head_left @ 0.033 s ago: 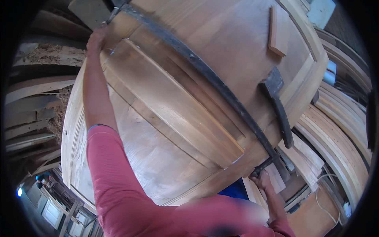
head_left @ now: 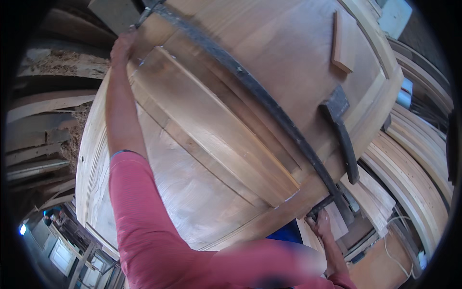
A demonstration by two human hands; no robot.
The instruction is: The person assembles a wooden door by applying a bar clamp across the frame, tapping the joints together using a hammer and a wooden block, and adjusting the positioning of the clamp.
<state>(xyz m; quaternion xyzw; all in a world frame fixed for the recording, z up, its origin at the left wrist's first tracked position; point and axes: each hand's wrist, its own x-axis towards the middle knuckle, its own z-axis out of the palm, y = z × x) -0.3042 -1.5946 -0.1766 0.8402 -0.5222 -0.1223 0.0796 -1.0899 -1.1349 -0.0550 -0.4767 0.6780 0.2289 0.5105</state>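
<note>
A long dark metal bar clamp (head_left: pixel 269 102) lies slantwise across a wooden panelled door (head_left: pixel 293 58). My left arm reaches out to the clamp's far upper-left end, where my left hand (head_left: pixel 123 47) is closed on it; exactly how the fingers hold it is hard to see. Close to my body at lower right, my right hand (head_left: pixel 321 226) is wrapped round the clamp's near end fitting, beside the door's edge. Between my arms stretches a long raised panel (head_left: pixel 216 130) of the door. To the right of the bar rests a dark-headed hammer (head_left: pixel 344 139).
A short wood block (head_left: pixel 344 43) lies on the door's far right part. Stacked boards (head_left: pixel 404 164) and a white cable (head_left: pixel 388 245) are at right. Rough planks (head_left: pixel 43 106) with wood shavings fill the left side. Something blue (head_left: pixel 286 233) shows under the near edge.
The whole scene has shifted slightly rightward and down in the picture. Both hands stay on the clamp's ends, and the clamp keeps its place on the door.
</note>
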